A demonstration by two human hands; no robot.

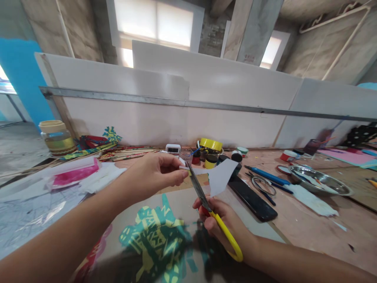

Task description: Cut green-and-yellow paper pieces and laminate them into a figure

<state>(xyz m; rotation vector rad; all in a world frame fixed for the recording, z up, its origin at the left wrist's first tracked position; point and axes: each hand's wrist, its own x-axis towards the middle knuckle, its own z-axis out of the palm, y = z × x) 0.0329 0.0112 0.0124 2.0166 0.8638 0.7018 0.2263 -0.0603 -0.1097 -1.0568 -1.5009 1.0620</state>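
My left hand (pixel 160 173) pinches the left end of a white piece of paper (pixel 222 177) between thumb and fingers. Yellow-handled scissors (pixel 226 236) are in my right hand (pixel 225 224), their blades pointing up and left to the paper beside my left fingertips. The wide part of the paper hangs to the right of the blades. Below both hands, a green and yellow patterned cutout (pixel 156 236) lies on a grey board (pixel 118 251), partly in shadow.
A black phone (pixel 253 200), blue-handled tools (pixel 266 175) and a metal bowl (pixel 343 190) lie to the right. Behind are paint jars (pixel 210 162), yellow tape (pixel 211 144) and a small timer (pixel 173 148). A glass jar (pixel 57 137) and thin sticks (pixel 126 153) stand or lie at left.
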